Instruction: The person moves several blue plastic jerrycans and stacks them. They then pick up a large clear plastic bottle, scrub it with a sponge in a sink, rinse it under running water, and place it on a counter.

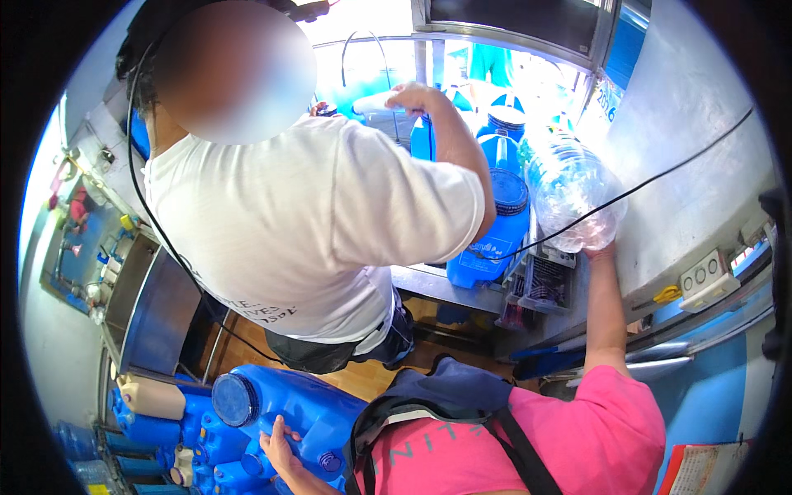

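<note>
At the lower left, my left hand [281, 442] has its fingers curled at the handle of a large blue plastic water container [315, 408] with a round dark-blue screw cap; the container lies tilted at my left side. My right arm reaches forward to the right. My right hand [600, 240] is at the base of a large clear plastic water bottle [572, 192], partly seen through it; how the fingers grip is hard to see. A blue capped container [489, 241] stands left of that bottle on the counter, with several more behind it.
A co-worker in a white shirt [272, 216] stands close ahead on the left, one arm over the counter [433, 288]. A black cable [674, 167] crosses the view. Plastic drawers [547, 284] sit under the clear bottle. Several containers [148, 396] are stacked lower left.
</note>
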Demonstrator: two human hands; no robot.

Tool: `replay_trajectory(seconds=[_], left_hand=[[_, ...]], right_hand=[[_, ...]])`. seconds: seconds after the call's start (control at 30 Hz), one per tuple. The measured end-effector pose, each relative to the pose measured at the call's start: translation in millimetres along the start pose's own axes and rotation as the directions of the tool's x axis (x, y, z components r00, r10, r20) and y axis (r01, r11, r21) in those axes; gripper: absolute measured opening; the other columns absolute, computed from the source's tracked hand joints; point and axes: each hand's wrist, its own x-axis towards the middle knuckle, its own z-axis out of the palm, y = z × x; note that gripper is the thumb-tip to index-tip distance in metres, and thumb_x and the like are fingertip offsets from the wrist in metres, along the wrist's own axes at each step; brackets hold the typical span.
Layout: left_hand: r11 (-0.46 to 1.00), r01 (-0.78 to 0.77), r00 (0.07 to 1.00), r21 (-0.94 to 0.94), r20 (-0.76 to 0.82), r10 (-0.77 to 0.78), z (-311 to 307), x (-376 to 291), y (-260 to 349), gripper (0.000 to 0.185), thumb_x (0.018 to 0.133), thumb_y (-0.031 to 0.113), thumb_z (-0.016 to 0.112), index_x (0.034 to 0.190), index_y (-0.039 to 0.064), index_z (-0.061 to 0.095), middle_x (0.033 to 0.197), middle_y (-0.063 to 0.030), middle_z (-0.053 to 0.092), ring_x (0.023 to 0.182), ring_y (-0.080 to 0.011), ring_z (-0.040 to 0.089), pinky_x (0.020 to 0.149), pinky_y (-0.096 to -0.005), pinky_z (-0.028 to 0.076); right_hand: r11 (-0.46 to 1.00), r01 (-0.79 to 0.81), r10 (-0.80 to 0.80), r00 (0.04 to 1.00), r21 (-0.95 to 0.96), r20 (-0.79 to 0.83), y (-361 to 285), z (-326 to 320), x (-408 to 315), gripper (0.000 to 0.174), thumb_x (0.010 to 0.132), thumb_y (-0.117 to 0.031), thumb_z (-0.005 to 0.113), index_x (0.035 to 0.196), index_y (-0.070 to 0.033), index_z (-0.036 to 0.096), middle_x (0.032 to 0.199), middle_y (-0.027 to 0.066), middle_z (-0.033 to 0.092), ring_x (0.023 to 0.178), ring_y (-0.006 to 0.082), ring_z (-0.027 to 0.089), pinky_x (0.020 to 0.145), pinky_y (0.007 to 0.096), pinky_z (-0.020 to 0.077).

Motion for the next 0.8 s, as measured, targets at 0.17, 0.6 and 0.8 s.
replay_trajectory(seconds=[0.17,0.6,0.8], left_hand=[[1.000,0.008,1.000,-0.004,-0.016,-0.008,15.3,-17.6,0.0,0.021,0.081,0.015,0.072,0.079,0.004,0.053,0.062,-0.0063,0.053,0.046,-0.0177,0.049,0.042,-0.0294,0.042],[1.000,-0.023,0.998,-0.011,-0.059,0.023,45.1,-56.2,-0.7,0.019,0.080,0.014,0.070,0.077,0.003,0.055,0.061,-0.0072,0.053,0.045,-0.0185,0.050,0.042,-0.0306,0.043],[1.000,-0.007,0.997,-0.024,-0.075,0.005,42.6,-67.7,-2.8,0.020,0.080,0.012,0.070,0.080,0.003,0.052,0.061,-0.0071,0.052,0.043,-0.0183,0.050,0.039,-0.0308,0.042]], right_hand=[[0.999,0.027,-0.034,0.963,-0.031,-0.266,9.8,-6.7,16.5,0.061,0.096,-0.046,0.041,0.143,-0.009,0.032,0.149,0.0132,0.031,0.137,0.0337,0.030,0.114,0.0535,0.0201],[0.999,0.012,0.003,0.935,0.042,-0.356,58.5,-6.4,38.0,0.056,0.096,-0.043,0.044,0.139,-0.009,0.037,0.146,0.0133,0.035,0.135,0.0340,0.034,0.113,0.0534,0.0218],[0.997,0.018,0.009,0.933,0.072,-0.359,65.5,0.5,31.2,0.054,0.095,-0.041,0.045,0.137,-0.009,0.039,0.144,0.0134,0.037,0.134,0.0342,0.035,0.113,0.0534,0.0227]])
